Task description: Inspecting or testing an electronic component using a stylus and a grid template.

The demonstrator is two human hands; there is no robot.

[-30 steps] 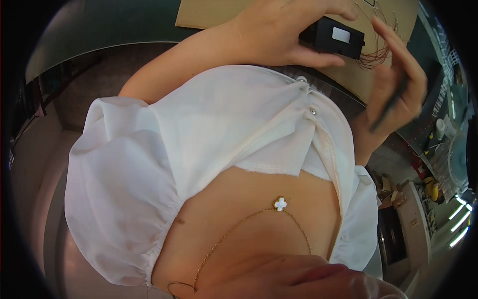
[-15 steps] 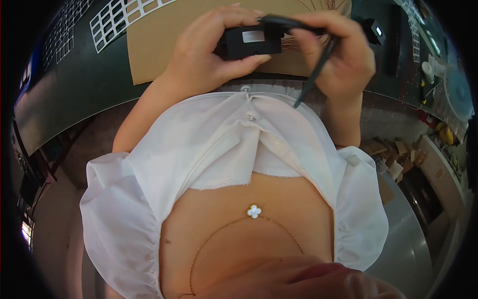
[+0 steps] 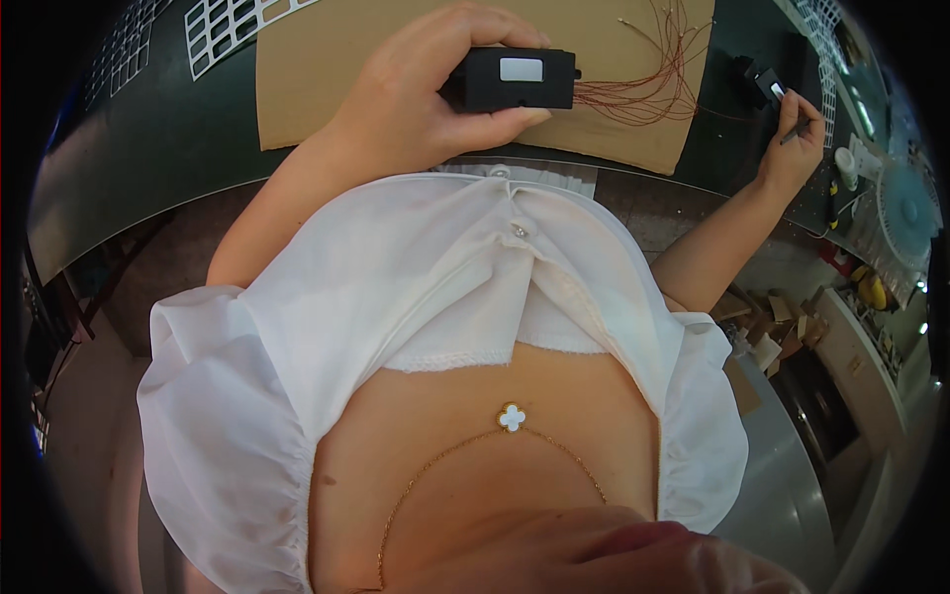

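My left hand (image 3: 416,104) grips a small black box (image 3: 515,79) with a pale label on its top, held over a brown cardboard sheet (image 3: 327,69). Thin red wires (image 3: 648,84) trail from the box's right end across the cardboard. My right hand (image 3: 792,148) is stretched far to the right, pinching a thin dark tool (image 3: 797,131) whose tip is close to a second small black part (image 3: 764,81) on the dark green table (image 3: 148,148). My white blouse fills the middle of the view.
White sheets of small cut-out squares (image 3: 228,30) lie at the table's back left and back right. A white bottle (image 3: 846,163), a round pale disc (image 3: 905,213) and yellow items (image 3: 871,289) sit at the right. Cardboard boxes (image 3: 762,342) stand on the floor below.
My right hand has left the black box and swung out to the right with the thin tool. My left hand keeps holding the box, now lower over the cardboard.
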